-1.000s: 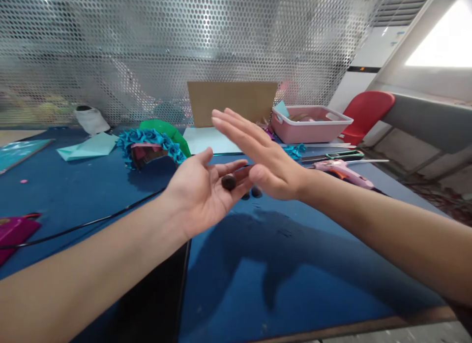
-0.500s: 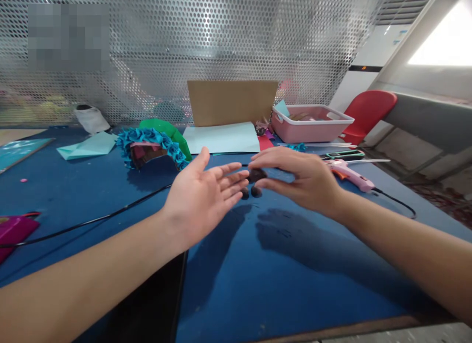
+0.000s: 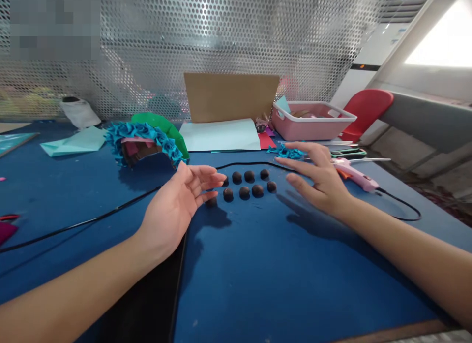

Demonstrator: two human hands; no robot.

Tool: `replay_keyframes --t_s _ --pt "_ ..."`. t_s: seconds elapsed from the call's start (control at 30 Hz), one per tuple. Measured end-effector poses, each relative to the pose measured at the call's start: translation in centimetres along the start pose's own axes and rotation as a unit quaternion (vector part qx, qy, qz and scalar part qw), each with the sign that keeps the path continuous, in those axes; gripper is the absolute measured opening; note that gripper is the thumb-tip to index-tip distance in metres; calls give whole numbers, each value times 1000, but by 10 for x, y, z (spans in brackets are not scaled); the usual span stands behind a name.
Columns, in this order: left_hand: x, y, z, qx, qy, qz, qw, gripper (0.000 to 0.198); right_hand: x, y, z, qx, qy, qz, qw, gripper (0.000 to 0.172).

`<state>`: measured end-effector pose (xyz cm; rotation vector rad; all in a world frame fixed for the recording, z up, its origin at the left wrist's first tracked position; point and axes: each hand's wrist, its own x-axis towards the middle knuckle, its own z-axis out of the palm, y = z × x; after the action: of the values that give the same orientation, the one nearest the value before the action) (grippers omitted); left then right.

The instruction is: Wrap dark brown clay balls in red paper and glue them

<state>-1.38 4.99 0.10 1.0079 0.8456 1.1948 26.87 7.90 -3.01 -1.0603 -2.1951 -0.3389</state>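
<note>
Several small dark balls (image 3: 244, 192) lie in two rough rows on the blue table (image 3: 236, 264). My left hand (image 3: 173, 205) is at the left end of the rows, palm turned sideways and fingers loosely curved, apart from the thumb. Its fingertips partly cover the leftmost balls, and whether they touch them I cannot tell. To the right of the rows hovers my right hand (image 3: 317, 178), fingers spread and holding nothing. Just beyond its fingers sit blue paper flowers (image 3: 286, 151).
A pink hot glue gun (image 3: 356, 175) lies at right, its cord trailing. A blue-flowered arch (image 3: 147, 139) stands at left. Behind are pale blue paper (image 3: 221, 135), a brown board (image 3: 232, 97) and a pink basket (image 3: 311, 126). A black cable (image 3: 96, 219) crosses the table.
My hands have moved apart, the left one leftward and the right one rightward. The two rows of dark balls, mostly hidden before, now show between them.
</note>
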Motion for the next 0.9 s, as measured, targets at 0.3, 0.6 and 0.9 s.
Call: replay_keyframes --t_s 0.3,0.6,0.9 --pt "-6 6 4 26 77 159 984 36 10 -27 18 -45 -55 -23 997 22" --pt "-25 -7 21 163 -48 -68 983 29 10 -72 -8 169 8 -97 981 23" --pt "-22 -12 19 92 -81 -154 980 29 5 -87 -4 206 -2 -97 974 20"
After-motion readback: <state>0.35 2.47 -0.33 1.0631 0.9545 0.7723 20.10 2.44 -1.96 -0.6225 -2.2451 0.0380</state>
